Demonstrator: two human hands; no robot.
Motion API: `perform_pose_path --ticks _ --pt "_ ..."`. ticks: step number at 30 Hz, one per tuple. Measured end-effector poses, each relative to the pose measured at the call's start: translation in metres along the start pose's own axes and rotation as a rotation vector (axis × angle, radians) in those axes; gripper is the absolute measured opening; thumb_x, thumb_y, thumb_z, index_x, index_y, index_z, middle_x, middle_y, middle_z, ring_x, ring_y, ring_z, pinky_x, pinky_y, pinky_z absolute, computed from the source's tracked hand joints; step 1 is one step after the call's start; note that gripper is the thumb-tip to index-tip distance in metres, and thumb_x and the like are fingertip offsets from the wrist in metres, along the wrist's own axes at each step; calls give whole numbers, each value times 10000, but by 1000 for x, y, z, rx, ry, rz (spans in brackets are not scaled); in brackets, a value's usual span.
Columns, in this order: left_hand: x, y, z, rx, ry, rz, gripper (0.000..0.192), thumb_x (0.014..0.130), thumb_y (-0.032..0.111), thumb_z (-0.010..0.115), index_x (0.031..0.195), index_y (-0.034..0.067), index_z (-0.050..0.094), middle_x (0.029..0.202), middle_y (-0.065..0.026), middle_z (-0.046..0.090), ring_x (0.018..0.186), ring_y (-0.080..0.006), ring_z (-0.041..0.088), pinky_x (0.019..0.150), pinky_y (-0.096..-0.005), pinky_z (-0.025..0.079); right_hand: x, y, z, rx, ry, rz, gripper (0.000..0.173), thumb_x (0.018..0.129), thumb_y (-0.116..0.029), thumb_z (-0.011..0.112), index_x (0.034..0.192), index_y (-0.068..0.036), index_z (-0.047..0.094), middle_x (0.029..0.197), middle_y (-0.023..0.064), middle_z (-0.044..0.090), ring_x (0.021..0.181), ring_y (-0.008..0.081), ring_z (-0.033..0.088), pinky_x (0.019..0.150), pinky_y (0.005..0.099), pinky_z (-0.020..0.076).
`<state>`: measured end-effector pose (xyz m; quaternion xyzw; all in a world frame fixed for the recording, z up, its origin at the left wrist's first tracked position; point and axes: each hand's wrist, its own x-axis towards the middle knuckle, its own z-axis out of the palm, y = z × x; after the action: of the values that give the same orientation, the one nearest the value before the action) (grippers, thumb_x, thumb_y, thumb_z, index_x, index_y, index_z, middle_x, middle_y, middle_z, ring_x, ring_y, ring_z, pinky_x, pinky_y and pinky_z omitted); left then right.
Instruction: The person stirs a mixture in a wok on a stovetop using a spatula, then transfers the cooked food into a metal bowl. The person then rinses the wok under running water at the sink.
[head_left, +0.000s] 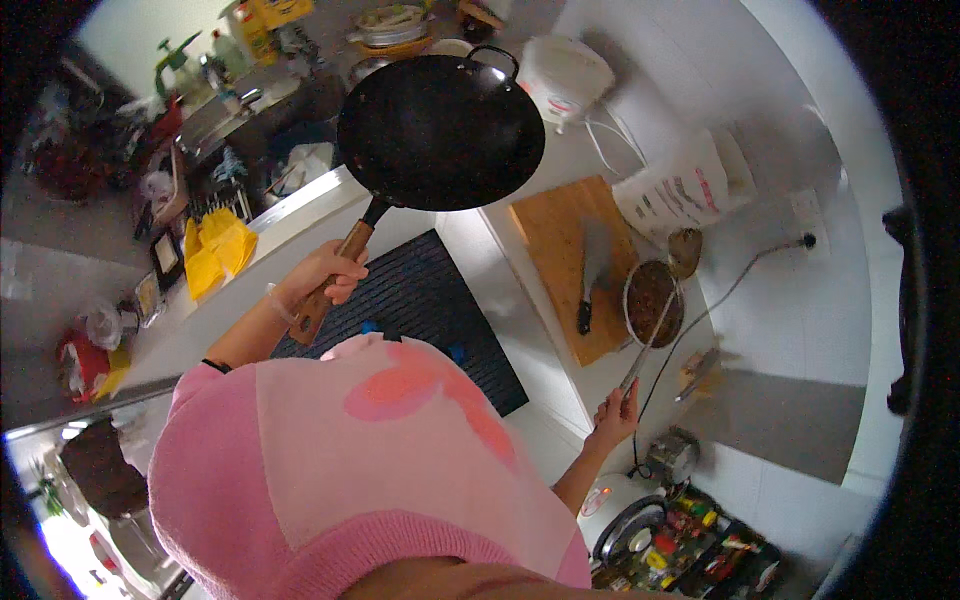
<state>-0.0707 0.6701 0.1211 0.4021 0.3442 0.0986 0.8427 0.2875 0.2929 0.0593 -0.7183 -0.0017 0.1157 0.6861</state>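
Note:
My left hand is closed around the wooden handle of a black wok. The wok is held up in front of me, its dark inner face turned to the camera and a small loop handle on its far rim. My right hand grips the handle of a long metal cooking utensil. This utensil reaches across a bowl with brown contents on the right counter; its far end cannot be made out with certainty. Beside the bowl, a cleaver with a black handle lies on a wooden cutting board.
A white rice cooker and a printed plastic bag stand on the right counter. A power cord runs to the wall socket. Yellow rubber gloves lie by the sink. Seasoning bottles crowd the lower right. A dark mat covers the floor.

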Motion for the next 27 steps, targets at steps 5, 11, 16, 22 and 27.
perform_pose_path --ticks 5,11,16,22,27 --pt "-35 -1 -58 -77 126 -21 217 825 88 648 868 102 436 583 28 424 402 -49 395 395 -199 316 -20 -23 106 -25 -391 46 512 899 -55 622 1391 -79 480 696 -23 490 483 27 365 408 176 253" --pt "-73 -22 -134 -171 230 -25 240 819 82 653 886 87 422 586 24 440 393 -55 395 393 -199 340 -71 -31 252 -148 -816 183 528 887 -42 620 1394 -65 472 701 -27 495 495 29 379 411 180 267" --pt "-94 -39 -176 -234 317 21 233 829 83 647 881 87 420 585 23 456 393 -48 406 396 -199 375 -119 -33 347 -277 -1038 357 514 901 -81 618 1393 -64 470 739 -27 516 513 28 400 419 175 293" --pt "-93 -50 -201 -316 399 57 239 822 67 651 867 99 419 577 29 436 384 -52 387 378 -208 340 -132 -21 419 -273 -1223 533 525 917 -117 610 1410 -70 435 721 -1 508 504 36 380 410 186 264" --pt "-75 -55 -221 -289 383 49 241 818 75 656 855 93 418 569 14 466 393 -55 428 409 -193 381 -119 -13 472 -313 -1279 605 476 926 -129 602 1377 -66 463 723 14 521 492 44 380 406 185 258"
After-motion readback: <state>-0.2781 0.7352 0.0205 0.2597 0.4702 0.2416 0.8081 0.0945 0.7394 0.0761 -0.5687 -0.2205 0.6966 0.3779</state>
